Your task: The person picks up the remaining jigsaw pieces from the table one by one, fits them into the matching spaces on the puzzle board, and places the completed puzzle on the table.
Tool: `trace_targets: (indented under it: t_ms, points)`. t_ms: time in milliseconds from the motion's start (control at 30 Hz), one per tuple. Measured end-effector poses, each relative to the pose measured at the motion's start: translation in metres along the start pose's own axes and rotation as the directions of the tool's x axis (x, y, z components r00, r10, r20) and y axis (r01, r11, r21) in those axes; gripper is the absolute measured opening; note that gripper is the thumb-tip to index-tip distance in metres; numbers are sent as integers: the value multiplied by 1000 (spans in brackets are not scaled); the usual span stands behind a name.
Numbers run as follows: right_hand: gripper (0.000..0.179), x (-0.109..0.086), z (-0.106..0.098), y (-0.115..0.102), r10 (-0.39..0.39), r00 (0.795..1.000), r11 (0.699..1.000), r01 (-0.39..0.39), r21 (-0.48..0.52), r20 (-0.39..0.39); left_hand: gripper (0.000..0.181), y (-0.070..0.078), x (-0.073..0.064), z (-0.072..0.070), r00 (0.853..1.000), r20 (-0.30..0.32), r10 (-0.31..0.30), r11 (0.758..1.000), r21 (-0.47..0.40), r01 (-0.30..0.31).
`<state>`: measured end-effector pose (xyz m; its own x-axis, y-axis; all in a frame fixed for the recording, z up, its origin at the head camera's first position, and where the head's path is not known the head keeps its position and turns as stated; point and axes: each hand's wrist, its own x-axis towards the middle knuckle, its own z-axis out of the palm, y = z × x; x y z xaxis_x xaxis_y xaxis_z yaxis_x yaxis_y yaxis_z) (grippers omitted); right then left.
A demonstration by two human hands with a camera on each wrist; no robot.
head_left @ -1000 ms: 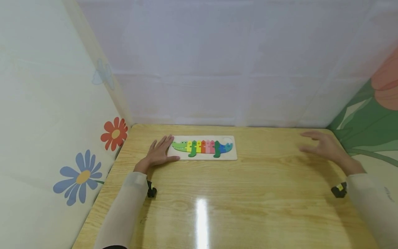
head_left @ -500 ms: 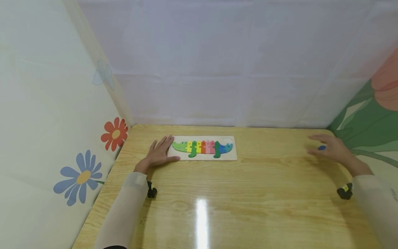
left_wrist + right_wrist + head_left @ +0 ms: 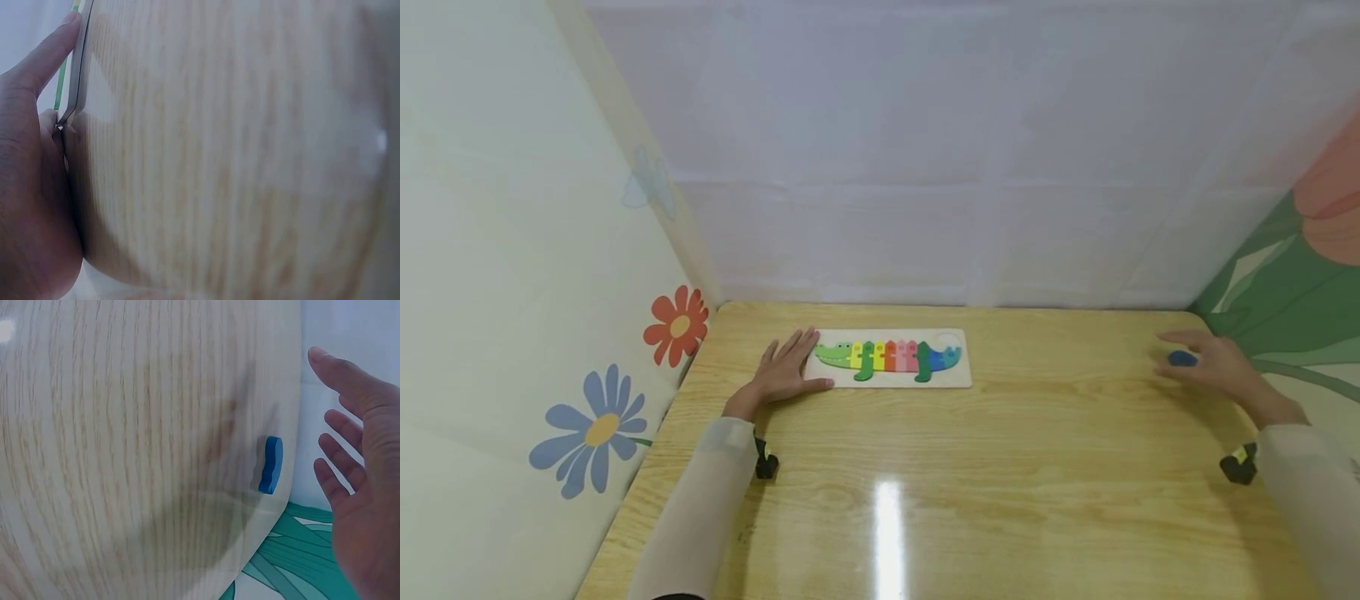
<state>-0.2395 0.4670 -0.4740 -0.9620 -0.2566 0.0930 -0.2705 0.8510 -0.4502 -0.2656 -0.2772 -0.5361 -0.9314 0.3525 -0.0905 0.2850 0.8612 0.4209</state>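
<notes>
A pale wooden crocodile puzzle board (image 3: 958, 379) lies flat at the back left of the table, bearing coloured pieces from a light green head to a blue tail. A pale curl-shaped patch shows above the tail. My left hand (image 3: 786, 371) rests at the board's left end, fingers spread along it and thumb at the front edge. Far to the right, a small blue puzzle piece (image 3: 271, 465) lies on the tabletop. My right hand (image 3: 1213, 364) is held above and apart from it, thumb and fingers parted, holding nothing.
The wooden table (image 3: 1037, 467) meets a white cloth wall (image 3: 887, 208) at the back. Flower-printed walls stand on both sides, the right one (image 3: 1307, 333) close behind my right hand. A bright light reflection (image 3: 887, 533) crosses the table's front.
My right hand has moved to the right. The blue piece, hidden at first, now shows between its thumb and fingers. My left hand and the board have stayed still.
</notes>
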Motion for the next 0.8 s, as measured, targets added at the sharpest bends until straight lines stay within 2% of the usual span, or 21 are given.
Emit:
trace_targets:
  t_ms: [400, 567, 800]
  points:
    - [75, -5, 4, 10, 36, 999, 999, -36, -14, 1, 118, -4, 2, 2, 1000, 12, -10, 1000, 8, 10]
    - [78, -6, 4, 15, 76, 996, 997, -76, -12, 40, 119, -1, 0, 0, 1000, -6, 10, 1000, -12, -10]
    - [83, -8, 6, 19, 115, 990, 993, -115, -3, 77, 118, -3, 2, 2, 1000, 6, -6, 1000, 8, 6]
